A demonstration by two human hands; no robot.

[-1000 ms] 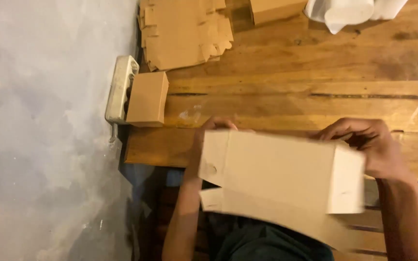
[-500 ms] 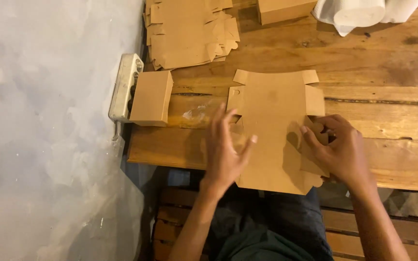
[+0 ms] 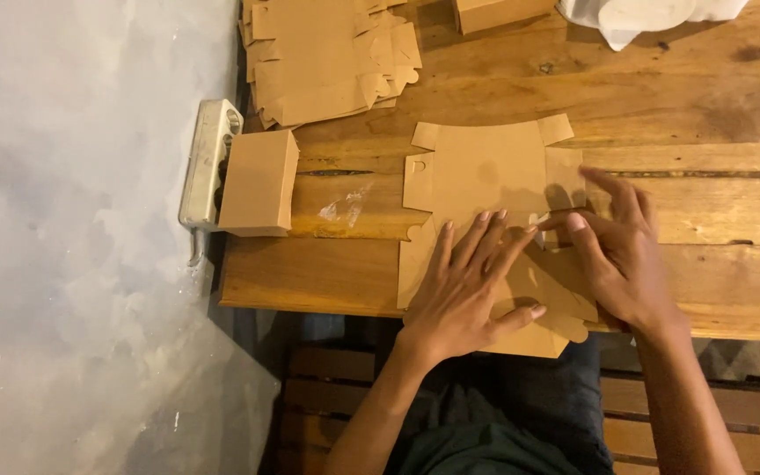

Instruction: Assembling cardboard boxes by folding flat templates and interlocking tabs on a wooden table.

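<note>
Currently flat brown die-cut cardboard box blank (image 3: pixel 485 176) lying on wooden plank worktop (image 3: pixel 714 114), near end overhanging edge. Left hand (image 3: pixel 464 295) fingers splayed flat, pressing; right hand (image 3: pixel 622 255) fingers open, grasping nothing. Could slide off w/ uneven pressure, or crease crooked.

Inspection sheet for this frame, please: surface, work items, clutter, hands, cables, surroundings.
Surface: wooden plank table, a pale smear left of the work.
Work items: flat cardboard box blank, unfolded, overhanging the near edge.
Clutter: stack of flat blanks; folded small box; another box; white cloth.
Hands: left hand pressed flat on the blank; right hand fingertips at a flap.
Cables: nothing seen; white power strip at the table's left edge.
Surroundings: grey concrete floor; slatted bench.
</note>
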